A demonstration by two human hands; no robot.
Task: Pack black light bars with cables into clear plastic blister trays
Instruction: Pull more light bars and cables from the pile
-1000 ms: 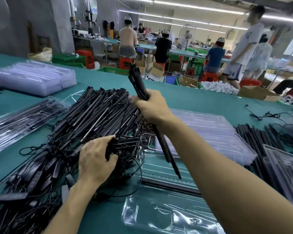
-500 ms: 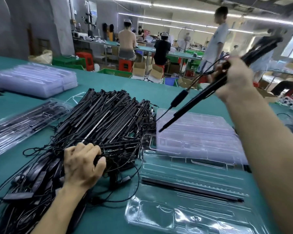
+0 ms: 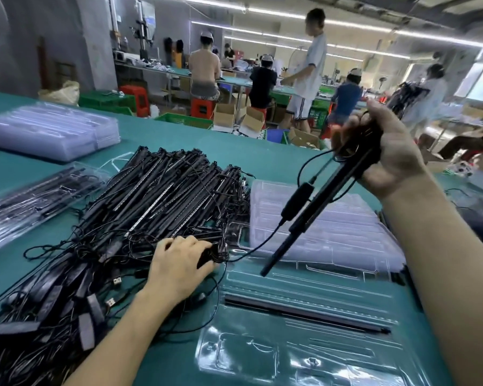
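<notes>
Nearest, flat on the counter (image 3: pixel 162 366): an open blister tray (image 3: pixel 304 355), with one seated bar (image 3: pixel 304 313) already lying in a long channel. Just beyond and to the left, the left hand (image 3: pixel 179 266), knuckles up, fingers curled round the low end of a cable (image 3: pixel 262 243) at the near edge of the pile (image 3: pixel 156 201) of loose bars and tangled leads. Raised above the tray and well apart from the other, the right hand (image 3: pixel 393 151), clamped on the upper end of a light bar (image 3: pixel 318 210) slanting down toward the tray, free tip hanging above it, not touching. Beside the bar, dangling on the same cable, an inline controller (image 3: pixel 297 200). Likely light and stiff, the bar — rigid enough to steer from one end, though better pinched near the middle when pressing into a channel, to guard against flexing or skating on slick plastic. Soft and springy, the cable; prone to snagging in the pile, so best gathered into a loop before tucking into the wider pocket. Thin and probably easy to dent, the tray walls. Farther back, a stack of empty trays (image 3: pixel 332 227), packed trays (image 3: pixel 34 199) at the left edge, and seated workers (image 3: pixel 207 71) at distant counters.
</notes>
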